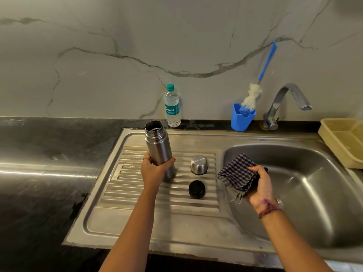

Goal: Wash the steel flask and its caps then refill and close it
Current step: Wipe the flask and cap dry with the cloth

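Nearest the camera, the right hand [259, 183] is clenched on a folded checked cloth [236, 173] at the left edge of the sink basin [314, 193]; the left hand [155, 169] wraps the lower body of the steel flask [159, 148], which stands open and slightly tilted on the ribbed draining board [137, 193]; just right of it sit the steel cup cap [199, 164], upside down, and nearer, the black inner cap [197, 189]. Judging by the cloth, washing seems finished and drying is in hand; refilling and closing remain, probably from the sealed plastic water bottle [172, 107] against the far wall. The flask is smooth brushed metal with a threaded neck; the cloth is soft and fringed; a blue cup [240, 120] holds a fluffy bottle brush [253, 95] beside the curved tap [284, 103], far right.
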{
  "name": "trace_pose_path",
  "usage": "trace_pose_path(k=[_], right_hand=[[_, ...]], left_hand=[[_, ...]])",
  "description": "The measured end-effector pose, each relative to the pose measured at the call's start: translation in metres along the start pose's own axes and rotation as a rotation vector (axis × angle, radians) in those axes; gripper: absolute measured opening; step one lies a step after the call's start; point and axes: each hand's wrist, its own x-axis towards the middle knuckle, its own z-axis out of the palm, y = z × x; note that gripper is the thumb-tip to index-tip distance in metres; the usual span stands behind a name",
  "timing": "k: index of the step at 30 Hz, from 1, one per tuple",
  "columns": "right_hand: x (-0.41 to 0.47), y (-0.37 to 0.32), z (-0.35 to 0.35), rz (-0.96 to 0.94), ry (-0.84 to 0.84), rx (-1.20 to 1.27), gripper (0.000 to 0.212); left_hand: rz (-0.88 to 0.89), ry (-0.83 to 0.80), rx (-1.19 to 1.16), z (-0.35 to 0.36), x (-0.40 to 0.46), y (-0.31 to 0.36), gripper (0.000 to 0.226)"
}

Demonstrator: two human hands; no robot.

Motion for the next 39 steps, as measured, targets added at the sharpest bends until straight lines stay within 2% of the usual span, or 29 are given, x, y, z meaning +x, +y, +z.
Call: trace_pose_path(k=[15,17,19,21,23,28,32,35,39], right_hand=[[0.001,0.002,-0.008,0.000,0.011,-0.014,0.027],[0.001,0.002,-0.009,-0.005,0.022,-0.006,0.030],[0.001,0.002,-0.011,-0.011,0.023,0.001,0.032],[-0.001,0.002,-0.012,-0.012,0.020,-0.002,0.027],[-0.003,0.001,-0.013,-0.020,0.013,-0.001,0.024],[-0.005,0.001,-0.018,-0.028,0.023,-0.003,0.026],[-0.011,0.001,-0.019,-0.030,0.017,0.016,0.021],[-0.015,0.002,-0.020,-0.026,0.025,0.015,0.019],[-0.019,0.003,-0.027,-0.030,0.044,0.026,0.020]], left_hand=[[-0.008,-0.001,0.001,0.003,0.001,-0.009,0.066],[-0.013,-0.028,0.015,0.002,0.001,-0.011,0.073],[-0.029,-0.039,0.018,0.000,-0.001,-0.015,0.094],[-0.055,-0.005,0.023,-0.003,-0.007,-0.020,0.115],[-0.098,0.063,0.003,-0.003,-0.020,-0.025,0.121],[-0.200,0.147,-0.070,0.014,-0.075,-0.039,0.112],[-0.168,0.047,-0.079,0.035,-0.103,-0.048,0.094],[-0.059,-0.075,0.080,0.045,-0.107,-0.049,0.080],[0.059,-0.206,0.316,0.052,-0.101,-0.048,0.084]])
